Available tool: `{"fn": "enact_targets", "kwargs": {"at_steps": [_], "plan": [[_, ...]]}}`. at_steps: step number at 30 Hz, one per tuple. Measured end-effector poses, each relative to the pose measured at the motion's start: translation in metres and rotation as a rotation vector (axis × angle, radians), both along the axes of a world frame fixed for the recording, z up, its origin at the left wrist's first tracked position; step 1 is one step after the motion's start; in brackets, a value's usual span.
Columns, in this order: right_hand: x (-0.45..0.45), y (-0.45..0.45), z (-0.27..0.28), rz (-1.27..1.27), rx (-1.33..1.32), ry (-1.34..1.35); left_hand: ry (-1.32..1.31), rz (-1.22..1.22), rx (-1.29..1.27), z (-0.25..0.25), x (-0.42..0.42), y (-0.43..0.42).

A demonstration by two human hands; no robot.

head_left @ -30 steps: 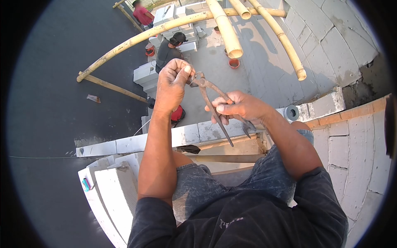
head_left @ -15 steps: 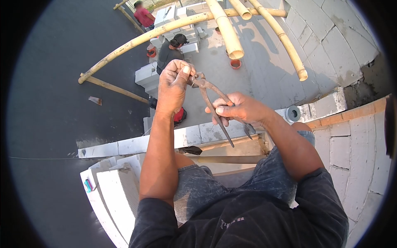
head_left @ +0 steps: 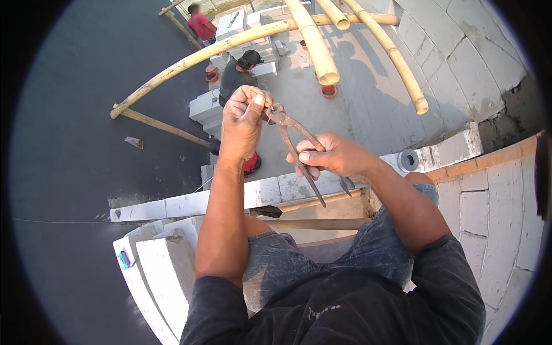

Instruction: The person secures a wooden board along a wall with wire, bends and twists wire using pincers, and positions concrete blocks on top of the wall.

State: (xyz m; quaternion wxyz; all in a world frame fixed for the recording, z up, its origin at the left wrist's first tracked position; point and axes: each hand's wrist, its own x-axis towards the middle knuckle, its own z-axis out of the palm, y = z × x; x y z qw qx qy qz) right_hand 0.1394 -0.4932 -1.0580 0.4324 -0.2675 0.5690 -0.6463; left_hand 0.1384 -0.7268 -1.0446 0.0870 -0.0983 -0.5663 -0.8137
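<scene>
My left hand [head_left: 244,118] is closed in a pinch beside the jaws of the rusty pincers [head_left: 289,130]; a thin wire seems to show at its fingertips, too small to make out fully. My right hand [head_left: 333,156] grips the pincers by their spread handles, which point down toward my lap. The jaws almost touch my left fingertips. Below my right fingers sticks out the dark end of another metal tool [head_left: 346,184], mostly hidden by the hand.
Bamboo poles [head_left: 319,54] cross ahead. A row of white blocks [head_left: 190,202] runs before my lap, with a grey ring-shaped roll [head_left: 408,160] on it. A crouching person [head_left: 234,75] and another person [head_left: 201,26] are beyond. A red bucket [head_left: 328,91] stands on the floor below.
The view has shifted slightly, so the surroundings sit a little further right and lower. Both hands keep their hold; the dark tool under my right hand shows less than before.
</scene>
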Motion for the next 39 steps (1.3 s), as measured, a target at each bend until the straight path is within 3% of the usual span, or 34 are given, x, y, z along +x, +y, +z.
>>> {"fn": "enact_targets", "kwargs": {"at_steps": [20, 28, 39], "plan": [[0.004, -0.001, 0.002, -0.054, 0.083, 0.129, -0.05, -0.023, 0.072, -0.002, 0.001, -0.003], [0.007, -0.001, 0.006, -0.069, 0.051, 0.103, -0.113, -0.136, 0.269, -0.004, 0.001, -0.005], [0.004, 0.0, 0.001, -0.04, 0.064, 0.111, -0.123, -0.202, 0.24, -0.008, 0.001, -0.011]]}}
